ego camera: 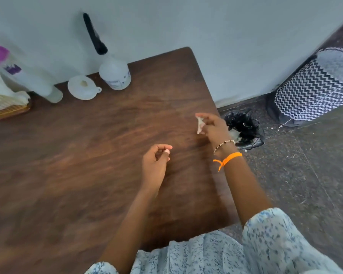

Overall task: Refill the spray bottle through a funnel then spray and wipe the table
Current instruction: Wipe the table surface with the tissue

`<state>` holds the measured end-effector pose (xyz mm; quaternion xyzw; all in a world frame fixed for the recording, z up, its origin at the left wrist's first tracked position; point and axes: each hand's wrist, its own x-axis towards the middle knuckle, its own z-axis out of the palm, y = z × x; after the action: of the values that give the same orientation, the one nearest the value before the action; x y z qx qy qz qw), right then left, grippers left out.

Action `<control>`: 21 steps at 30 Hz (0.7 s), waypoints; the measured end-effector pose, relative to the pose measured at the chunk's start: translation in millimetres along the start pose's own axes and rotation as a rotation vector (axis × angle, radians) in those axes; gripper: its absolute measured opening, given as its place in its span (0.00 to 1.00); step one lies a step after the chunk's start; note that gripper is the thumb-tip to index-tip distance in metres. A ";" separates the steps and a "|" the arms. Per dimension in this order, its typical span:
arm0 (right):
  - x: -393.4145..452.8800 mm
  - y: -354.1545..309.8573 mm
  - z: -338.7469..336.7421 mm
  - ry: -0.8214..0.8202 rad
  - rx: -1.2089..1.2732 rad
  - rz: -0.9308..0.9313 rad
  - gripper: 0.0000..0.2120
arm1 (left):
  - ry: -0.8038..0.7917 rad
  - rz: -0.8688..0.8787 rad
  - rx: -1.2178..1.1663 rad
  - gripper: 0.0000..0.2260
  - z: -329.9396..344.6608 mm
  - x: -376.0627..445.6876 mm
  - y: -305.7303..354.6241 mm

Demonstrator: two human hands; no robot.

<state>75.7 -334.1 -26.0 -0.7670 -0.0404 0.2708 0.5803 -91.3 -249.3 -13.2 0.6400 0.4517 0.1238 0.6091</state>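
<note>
Task looking near its end: right hand [212, 125] is pinching a crumpled used tissue [199, 125] by the table [87, 155] edge near the trash bin [244, 125], left hand [156, 163] loosely curled, empty, while spray bottle [112, 62] and funnel [83, 87] are sitting at the far side.

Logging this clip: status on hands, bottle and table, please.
Right hand pinching a crumpled tissue near the table edge, above the bin. Left hand empty, loosely curled. Spray bottle and funnel parked at the wall.
</note>
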 end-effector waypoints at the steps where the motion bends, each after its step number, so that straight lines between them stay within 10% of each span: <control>1: -7.0 -1.2 -1.6 -0.031 0.090 0.029 0.17 | -0.027 0.006 0.008 0.10 5.9 3.4 6.8; 11: -2.8 -0.7 -65.5 0.107 0.492 0.179 0.12 | -0.426 -0.007 0.061 0.11 97.9 39.0 61.8; 21: 84.5 60.7 -151.4 0.511 0.202 0.319 0.12 | -0.588 -0.047 0.233 0.06 212.8 81.7 73.6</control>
<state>202.2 -453.4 -85.3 -0.7455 0.2545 0.1593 0.5951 136.8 -320.7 -27.9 0.7034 0.2821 -0.1329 0.6388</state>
